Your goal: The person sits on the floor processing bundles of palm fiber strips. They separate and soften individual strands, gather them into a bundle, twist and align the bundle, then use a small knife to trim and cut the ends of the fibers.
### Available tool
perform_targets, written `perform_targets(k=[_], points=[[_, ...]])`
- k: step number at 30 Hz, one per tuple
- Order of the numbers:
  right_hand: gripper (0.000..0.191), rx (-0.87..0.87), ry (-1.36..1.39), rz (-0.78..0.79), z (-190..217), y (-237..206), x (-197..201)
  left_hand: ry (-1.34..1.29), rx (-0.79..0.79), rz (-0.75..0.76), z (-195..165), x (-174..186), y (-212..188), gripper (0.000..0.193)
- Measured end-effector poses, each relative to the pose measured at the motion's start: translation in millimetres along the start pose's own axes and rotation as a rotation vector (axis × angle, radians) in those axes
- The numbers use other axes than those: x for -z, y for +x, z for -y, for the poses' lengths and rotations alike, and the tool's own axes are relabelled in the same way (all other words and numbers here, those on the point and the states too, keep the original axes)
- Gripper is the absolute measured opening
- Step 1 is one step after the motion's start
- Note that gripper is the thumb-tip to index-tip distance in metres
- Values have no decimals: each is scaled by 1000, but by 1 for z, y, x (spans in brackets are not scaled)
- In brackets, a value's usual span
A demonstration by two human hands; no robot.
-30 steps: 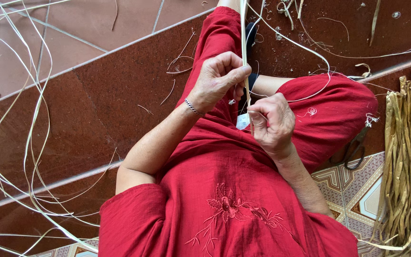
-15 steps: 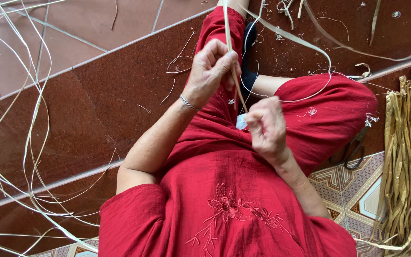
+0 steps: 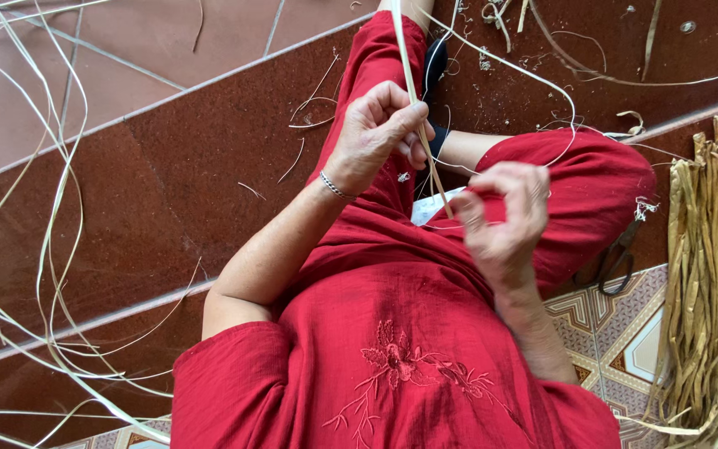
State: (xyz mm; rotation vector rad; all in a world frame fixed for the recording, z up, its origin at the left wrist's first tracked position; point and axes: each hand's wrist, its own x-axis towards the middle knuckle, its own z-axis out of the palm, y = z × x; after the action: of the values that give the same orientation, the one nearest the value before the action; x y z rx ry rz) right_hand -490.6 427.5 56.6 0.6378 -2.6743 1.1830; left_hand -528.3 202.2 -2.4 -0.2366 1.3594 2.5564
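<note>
Glossy red-brown floor tiles (image 3: 168,183) with pale grout lines lie under us; thin split strands (image 3: 35,274) loop loosely at left. Our left hand (image 3: 376,137) is closed around a stiff pale cane strip (image 3: 413,91) over the red-clothed lap. Our right hand (image 3: 504,216) pinches a fine strand, fingers curled. Dried fibre bundle (image 3: 712,274) lies at right edge, scissors (image 3: 617,258) just beside the knee.

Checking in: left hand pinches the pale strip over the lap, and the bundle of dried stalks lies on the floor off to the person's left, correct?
Not quite. The head view shows the left hand pinching the pale strip, but the bundle of dried stalks lies to the person's right, beside the scissors.
</note>
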Motion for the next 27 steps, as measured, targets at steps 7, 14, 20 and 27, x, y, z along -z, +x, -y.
perform_targets(k=[7, 14, 20, 27], points=[[49, 3, -17, 15, 15, 2, -14, -104, -13, -19, 7, -6, 0, 18], [60, -507, 920, 129, 5, -3, -19, -155, -28, 12, 12, -10, -2, 19], [51, -605, 1074, 15, -1, -18, -33, -145, -18, 0, 14, -11, -2, 18], [48, -594, 672, 346, -13, -16, -28, -146, -41, -47, 2, -7, 2, 18]])
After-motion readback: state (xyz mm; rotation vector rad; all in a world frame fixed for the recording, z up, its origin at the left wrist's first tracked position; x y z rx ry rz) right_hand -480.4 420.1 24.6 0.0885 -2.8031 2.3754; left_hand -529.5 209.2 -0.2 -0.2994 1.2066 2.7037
